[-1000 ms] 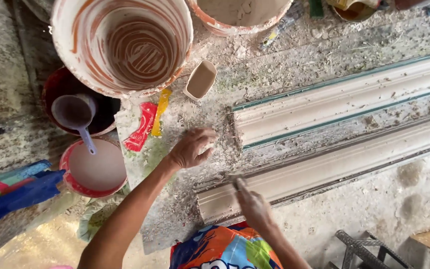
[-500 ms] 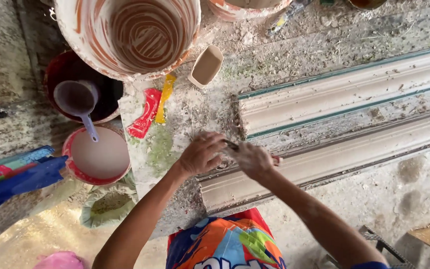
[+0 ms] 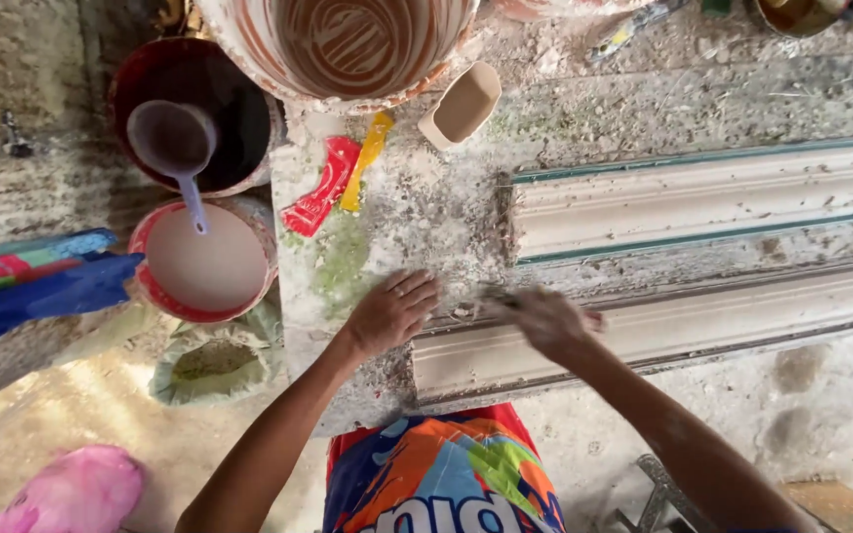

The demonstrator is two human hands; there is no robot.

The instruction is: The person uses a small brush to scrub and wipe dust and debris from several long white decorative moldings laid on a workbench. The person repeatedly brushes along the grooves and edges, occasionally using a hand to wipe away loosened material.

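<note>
You see the near moulding point(image 3: 703, 321), a long, pale, plaster-coloured strip with stepped ridges running its length, lying flat on the dusty workbench point(image 3: 426, 217) and reaching from its blunt left end off to the right edge of view; your left hand point(image 3: 387, 314) rests palm-down just beside that left end, and your right hand point(image 3: 550, 318), blurred, lies on its upper edge, closed around a small tool that is too blurred to identify; a second moulding point(image 3: 713, 197), similar but green-edged, lies parallel just behind it
</note>
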